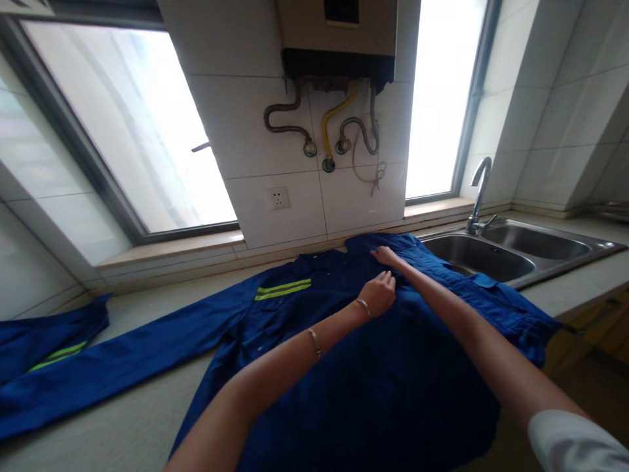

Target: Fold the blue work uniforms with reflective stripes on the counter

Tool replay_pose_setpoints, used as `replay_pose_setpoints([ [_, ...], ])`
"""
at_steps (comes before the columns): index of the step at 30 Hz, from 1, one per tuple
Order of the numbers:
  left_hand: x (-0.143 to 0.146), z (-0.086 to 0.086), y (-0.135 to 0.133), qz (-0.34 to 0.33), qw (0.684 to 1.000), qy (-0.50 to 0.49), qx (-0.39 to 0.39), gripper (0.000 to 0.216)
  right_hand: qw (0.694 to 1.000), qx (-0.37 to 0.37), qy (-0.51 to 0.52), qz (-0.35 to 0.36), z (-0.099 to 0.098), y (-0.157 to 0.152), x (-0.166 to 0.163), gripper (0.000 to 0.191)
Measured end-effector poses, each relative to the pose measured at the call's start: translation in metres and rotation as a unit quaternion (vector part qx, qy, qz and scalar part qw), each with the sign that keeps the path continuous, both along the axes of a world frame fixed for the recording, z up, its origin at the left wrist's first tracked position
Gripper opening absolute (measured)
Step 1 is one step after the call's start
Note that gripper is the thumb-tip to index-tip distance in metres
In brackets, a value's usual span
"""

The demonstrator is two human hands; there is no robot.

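Two hands [381,275] on blue work jacket [344,341], yellow-green reflective stripes [283,289]

A pale stone countertop [142,419] runs along the tiled wall beneath the windows. A blue work jacket [393,387] lies spread on it, collar toward the wall. Its sleeve [147,347] stretches flat to the left, and its right edge reaches the rim of a stainless double sink [557,267] set into the counter. At the far left lies more blue cloth [49,328] with a yellow-green stripe; whether it is the same garment cannot be told.
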State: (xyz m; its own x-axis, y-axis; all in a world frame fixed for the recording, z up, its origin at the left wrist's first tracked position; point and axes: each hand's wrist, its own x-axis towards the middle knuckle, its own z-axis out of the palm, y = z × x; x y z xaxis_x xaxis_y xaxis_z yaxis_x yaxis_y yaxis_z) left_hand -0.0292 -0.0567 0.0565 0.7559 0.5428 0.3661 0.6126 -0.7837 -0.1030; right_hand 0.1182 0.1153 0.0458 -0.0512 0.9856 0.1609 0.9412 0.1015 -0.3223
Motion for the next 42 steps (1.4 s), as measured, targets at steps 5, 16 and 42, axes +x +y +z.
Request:
replay_pose_setpoints([
  [5, 0.055, -0.012, 0.036, 0.137, 0.987, -0.026, -0.075, 0.047, 1.0, 0.005, 0.011, 0.01, -0.006, 0.024, 0.001, 0.04],
  [16, 0.044, -0.046, 0.034, -0.016, 0.999, 0.042, 0.014, 0.033, 0.994, 0.073, 0.066, 0.039, -0.018, 0.043, 0.016, 0.031],
  [42, -0.27, -0.013, -0.048, 0.123, 0.944, 0.168, -0.254, 0.064, 0.977, 0.014, -0.132, 0.167, -0.032, -0.031, -0.002, 0.056],
])
